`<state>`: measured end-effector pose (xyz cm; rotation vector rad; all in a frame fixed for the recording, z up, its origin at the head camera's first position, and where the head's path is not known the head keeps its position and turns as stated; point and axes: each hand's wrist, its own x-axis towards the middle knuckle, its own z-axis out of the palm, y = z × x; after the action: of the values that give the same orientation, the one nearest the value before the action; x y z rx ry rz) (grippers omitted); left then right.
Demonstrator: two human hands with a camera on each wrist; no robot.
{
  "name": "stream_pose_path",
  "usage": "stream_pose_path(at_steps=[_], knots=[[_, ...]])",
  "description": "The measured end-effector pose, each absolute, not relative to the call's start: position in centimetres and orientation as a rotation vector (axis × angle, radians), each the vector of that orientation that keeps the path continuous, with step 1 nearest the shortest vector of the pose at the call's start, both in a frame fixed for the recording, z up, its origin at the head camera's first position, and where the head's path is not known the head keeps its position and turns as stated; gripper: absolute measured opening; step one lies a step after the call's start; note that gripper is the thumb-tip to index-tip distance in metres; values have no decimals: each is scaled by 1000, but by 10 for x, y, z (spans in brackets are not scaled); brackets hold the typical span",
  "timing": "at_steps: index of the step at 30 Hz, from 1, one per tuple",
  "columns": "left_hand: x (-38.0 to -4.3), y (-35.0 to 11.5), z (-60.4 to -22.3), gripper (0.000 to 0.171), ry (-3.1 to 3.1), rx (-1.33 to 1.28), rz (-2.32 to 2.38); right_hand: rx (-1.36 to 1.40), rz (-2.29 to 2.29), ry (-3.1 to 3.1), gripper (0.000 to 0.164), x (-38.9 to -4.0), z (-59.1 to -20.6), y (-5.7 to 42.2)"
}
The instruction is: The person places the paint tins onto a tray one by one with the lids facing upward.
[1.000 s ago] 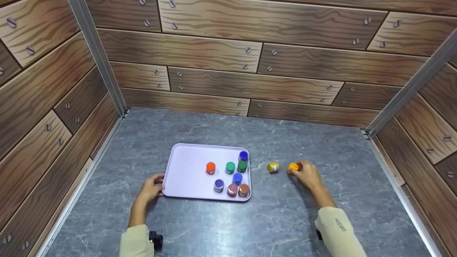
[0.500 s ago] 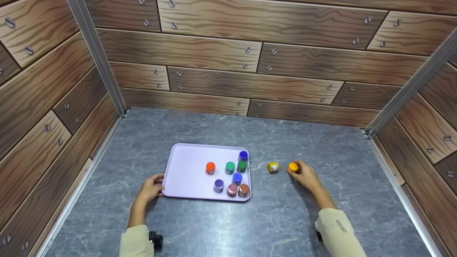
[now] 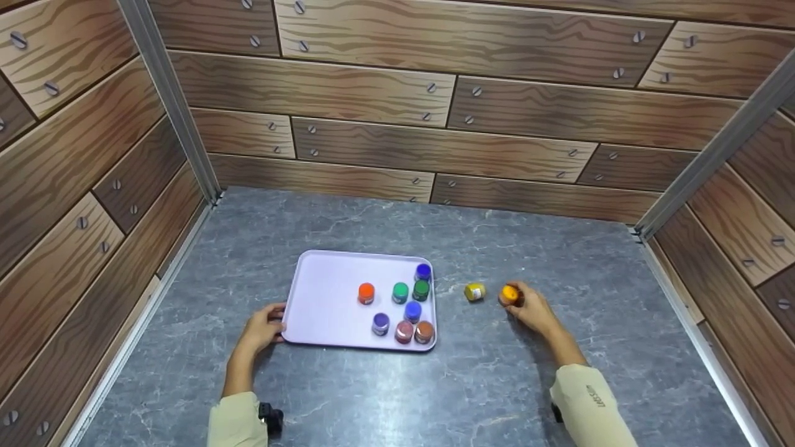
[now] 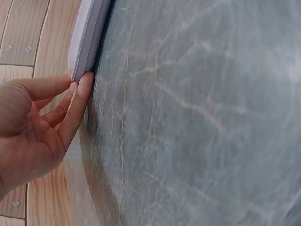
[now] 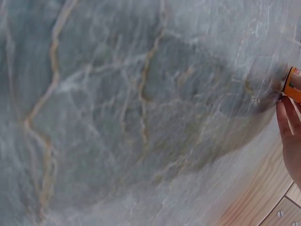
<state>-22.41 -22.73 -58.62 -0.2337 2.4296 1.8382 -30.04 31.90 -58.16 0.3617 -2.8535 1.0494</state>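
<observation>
My left hand (image 3: 262, 328) pinches the near left corner of a pale lilac tray (image 3: 329, 298). In the left wrist view the thumb lies on top of the tray's edge (image 4: 87, 44), with fingers beneath it. Several small paint jars with coloured lids stand in the tray, mostly towards its right side, among them a red-orange one (image 3: 366, 293) nearer the middle. To the right of the tray, my right hand (image 3: 535, 310) grips an orange paint jar (image 3: 508, 295) between thumb and fingers. The right wrist view shows only part of that jar (image 5: 294, 85) at its edge.
A yellow paint jar (image 3: 475, 292) lies tipped on its side between the tray and the orange jar. The grey marbled tabletop (image 3: 372, 397) is bounded by wood-patterned walls (image 3: 372, 136) at the back and both sides.
My right hand has shifted its fingers on the orange paint jar, and the jar has moved very slightly towards me. My left hand and the tray have stayed in place.
</observation>
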Motion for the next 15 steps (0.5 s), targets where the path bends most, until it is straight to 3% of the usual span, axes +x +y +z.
stream_pose_path(at_steps=[15], knots=[[-224,-227,-586,45,2422,-244,1833,227,1004,-2857,39,-300,-582,315]])
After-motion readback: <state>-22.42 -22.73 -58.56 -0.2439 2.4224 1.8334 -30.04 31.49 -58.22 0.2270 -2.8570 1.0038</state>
